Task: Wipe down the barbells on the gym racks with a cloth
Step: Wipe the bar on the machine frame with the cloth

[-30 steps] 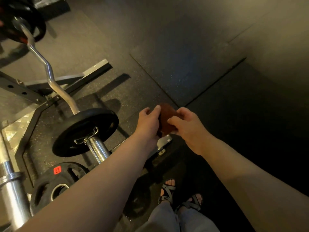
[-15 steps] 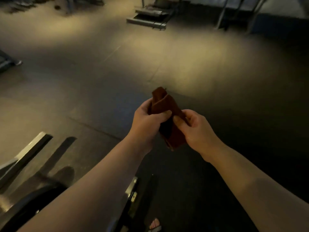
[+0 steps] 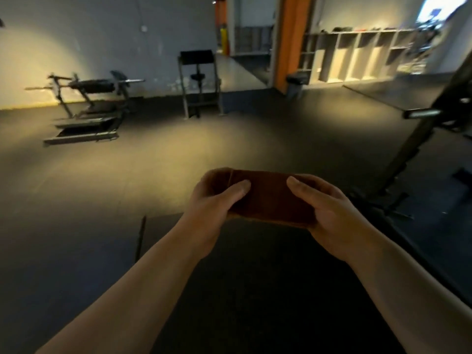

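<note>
I see left hand (image 3: 214, 198) and right hand (image 3: 329, 203) each gripping 1 end of the folded cloth (image 3: 270, 198), long axis left-right; a barbell (image 3: 131, 80) sits racked far ahead-left, left hand nearer

The cloth (image 3: 268, 198) is a plain dark red-brown. The floor (image 3: 76, 226) is dark grey, with a soft yellow glow on it. The wall (image 3: 127, 34) is grey-blue. The pillar (image 3: 291, 42) is orange. The shelves (image 3: 357, 57) are pale grey. The bench (image 3: 92, 86) is black all over

No legible text, label, number or sign anywhere.
</note>
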`<state>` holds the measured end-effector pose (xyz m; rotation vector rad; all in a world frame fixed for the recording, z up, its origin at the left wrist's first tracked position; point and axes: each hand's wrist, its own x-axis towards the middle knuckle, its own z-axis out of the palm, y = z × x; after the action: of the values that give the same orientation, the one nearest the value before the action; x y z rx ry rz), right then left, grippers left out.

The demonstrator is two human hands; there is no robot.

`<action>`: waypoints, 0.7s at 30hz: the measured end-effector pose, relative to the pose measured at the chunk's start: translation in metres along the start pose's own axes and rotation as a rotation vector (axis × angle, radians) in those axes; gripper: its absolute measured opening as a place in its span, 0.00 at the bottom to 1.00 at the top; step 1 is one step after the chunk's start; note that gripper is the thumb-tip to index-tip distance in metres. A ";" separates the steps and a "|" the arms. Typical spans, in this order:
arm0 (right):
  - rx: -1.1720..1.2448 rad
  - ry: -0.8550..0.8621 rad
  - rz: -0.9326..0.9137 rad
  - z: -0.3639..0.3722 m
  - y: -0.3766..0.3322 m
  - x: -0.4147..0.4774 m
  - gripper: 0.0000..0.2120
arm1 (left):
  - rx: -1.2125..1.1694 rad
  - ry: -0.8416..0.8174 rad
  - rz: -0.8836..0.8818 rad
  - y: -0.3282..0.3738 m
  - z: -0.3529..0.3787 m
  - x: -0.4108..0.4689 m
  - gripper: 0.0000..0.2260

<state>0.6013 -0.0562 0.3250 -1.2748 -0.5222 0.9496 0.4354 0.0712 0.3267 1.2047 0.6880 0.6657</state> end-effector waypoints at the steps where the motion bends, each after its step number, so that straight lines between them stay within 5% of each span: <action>1: -0.003 0.041 -0.038 -0.020 -0.010 -0.004 0.13 | 0.024 -0.081 0.001 0.004 0.022 0.004 0.28; 6: -0.307 0.258 -0.240 -0.106 -0.055 -0.032 0.08 | 0.345 -0.472 0.004 0.011 0.129 0.011 0.24; 10: -0.390 0.383 -0.291 -0.170 -0.079 -0.056 0.13 | 0.399 -0.447 0.057 0.000 0.210 0.022 0.23; 16: 0.214 0.416 -0.202 -0.244 -0.104 -0.082 0.17 | 0.184 -0.523 0.029 -0.026 0.303 0.046 0.11; 19: 0.147 0.484 -0.238 -0.272 -0.106 -0.077 0.14 | 0.185 -0.523 0.044 -0.040 0.341 0.059 0.14; 21: 0.022 0.625 -0.278 -0.288 -0.109 -0.066 0.10 | 0.438 -0.443 0.169 -0.048 0.362 0.072 0.18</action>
<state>0.8257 -0.2736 0.3671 -1.3538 -0.1859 0.2926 0.7653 -0.0996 0.3493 1.7631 0.3654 0.3684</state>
